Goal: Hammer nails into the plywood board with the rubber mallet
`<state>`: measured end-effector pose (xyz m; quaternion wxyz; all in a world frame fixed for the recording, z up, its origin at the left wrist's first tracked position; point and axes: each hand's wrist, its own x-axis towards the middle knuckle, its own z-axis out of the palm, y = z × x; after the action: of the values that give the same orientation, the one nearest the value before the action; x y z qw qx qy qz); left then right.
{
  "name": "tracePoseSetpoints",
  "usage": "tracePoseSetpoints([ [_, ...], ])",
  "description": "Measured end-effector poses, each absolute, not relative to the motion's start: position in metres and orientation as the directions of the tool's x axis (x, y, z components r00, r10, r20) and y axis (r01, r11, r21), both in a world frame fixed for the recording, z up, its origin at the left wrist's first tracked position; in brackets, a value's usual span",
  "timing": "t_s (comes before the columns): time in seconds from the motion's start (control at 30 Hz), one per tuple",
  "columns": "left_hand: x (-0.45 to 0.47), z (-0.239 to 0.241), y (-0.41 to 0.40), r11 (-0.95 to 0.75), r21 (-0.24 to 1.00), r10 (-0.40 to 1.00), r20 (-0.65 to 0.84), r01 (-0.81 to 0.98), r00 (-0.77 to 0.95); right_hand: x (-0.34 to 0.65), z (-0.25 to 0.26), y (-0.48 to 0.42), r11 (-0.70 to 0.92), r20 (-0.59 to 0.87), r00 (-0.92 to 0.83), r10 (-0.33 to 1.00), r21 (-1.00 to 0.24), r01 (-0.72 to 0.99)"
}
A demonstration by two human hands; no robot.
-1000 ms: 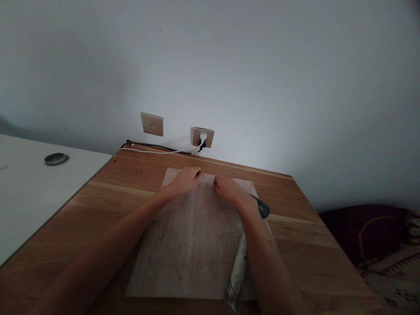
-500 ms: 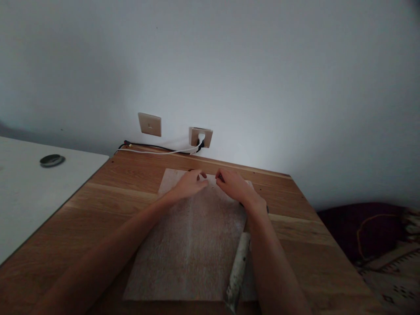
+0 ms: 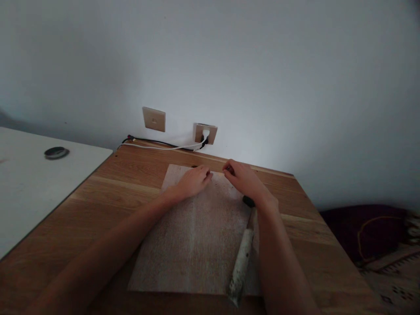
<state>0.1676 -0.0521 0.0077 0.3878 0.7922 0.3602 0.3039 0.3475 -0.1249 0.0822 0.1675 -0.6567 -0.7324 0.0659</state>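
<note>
Little of the work looks finished, judging by how things lie. Largest is the pale wall, which closes off the far side and leaves limited room beyond the hands. Against it stands the wooden bench. A white surface adjoins its left side and a dark purple cloth lies past its right end, both well apart from the hands.

On the bench, flat, lies the whitish board; I see no piece joined to it. A hammer-like tool rests along its right side, the pale handle reaching past the board's near edge, the dark head partly hidden at the right wrist. Neither hand is on that handle, so any work with it seems left to do, and the right forearm partly blocks it.

The left hand is at the board's far part, the right hand opposite, a gap between. Both have curled fingers; whether either grip pinches something small, I cannot tell.

Smaller are a blank-looking wall plate and a socket plate with plugs in it, then a round dish on the white surface. A white cable trails along the bench's back, near the hands but off the board. Tiny dark specks mark the board between the hands, perhaps the only sign of progress.
</note>
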Motion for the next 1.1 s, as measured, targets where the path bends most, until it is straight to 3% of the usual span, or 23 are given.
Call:
tracePoseSetpoints([
  [0.07, 0.170, 0.012, -0.051, -0.133, 0.982, 0.883, 0.055, 0.137, 0.467, 0.345, 0.088, -0.129, 0.153, 0.184, -0.092, 0.978, -0.347, 0.925],
  [0.13, 0.173, 0.016, -0.052, 0.186, 0.979, 0.871, -0.126, -0.080, 0.474, 0.340, 0.095, -0.134, 0.195, 0.217, -0.116, 0.969, -0.390, 0.900],
  [0.27, 0.183, 0.018, -0.065, 0.628, 0.661, 0.724, -0.302, -0.411, 0.620, 0.328, 0.101, -0.141, 0.305, 0.216, -0.225, 0.950, -0.486, 0.819],
  [0.43, 0.197, 0.011, -0.078, 0.693, 0.565, 0.664, -0.260, -0.447, 0.701, 0.315, 0.097, -0.142, 0.370, 0.137, -0.348, 0.927, -0.465, 0.804],
  [0.57, 0.193, 0.009, -0.073, 0.678, 0.616, 0.623, -0.193, -0.401, 0.758, 0.315, 0.101, -0.144, 0.374, 0.176, -0.330, 0.927, -0.487, 0.789],
  [0.7, 0.179, 0.018, -0.068, 0.487, 0.858, 0.542, -0.149, -0.164, 0.827, 0.321, 0.111, -0.148, 0.374, 0.275, -0.266, 0.924, -0.505, 0.778],
  [0.77, 0.171, 0.026, -0.066, 0.162, 0.985, 0.492, -0.126, 0.051, 0.862, 0.324, 0.114, -0.150, 0.375, 0.315, -0.237, 0.919, -0.513, 0.772],
  [0.8, 0.167, 0.030, -0.066, -0.063, 0.986, 0.454, -0.111, 0.156, 0.884, 0.325, 0.115, -0.151, 0.374, 0.327, -0.225, 0.918, -0.523, 0.765],
  [0.87, 0.158, 0.037, -0.066, -0.489, 0.823, 0.378, -0.098, 0.288, 0.921, 0.325, 0.116, -0.152, 0.373, 0.331, -0.217, 0.918, -0.541, 0.754],
  [0.93, 0.151, 0.044, -0.067, -0.720, 0.604, 0.344, -0.120, 0.343, 0.931, 0.324, 0.117, -0.152, 0.372, 0.324, -0.221, 0.920, -0.545, 0.751],
  [1.0, 0.147, 0.050, -0.069, -0.792, 0.498, 0.333, -0.136, 0.355, 0.933, 0.323, 0.117, -0.152, 0.372, 0.314, -0.229, 0.921, -0.541, 0.754],
  [1.1, 0.144, 0.056, -0.074, -0.819, 0.461, 0.300, -0.165, 0.342, 0.940, 0.320, 0.117, -0.153, 0.372, 0.304, -0.238, 0.922, -0.539, 0.756],
])
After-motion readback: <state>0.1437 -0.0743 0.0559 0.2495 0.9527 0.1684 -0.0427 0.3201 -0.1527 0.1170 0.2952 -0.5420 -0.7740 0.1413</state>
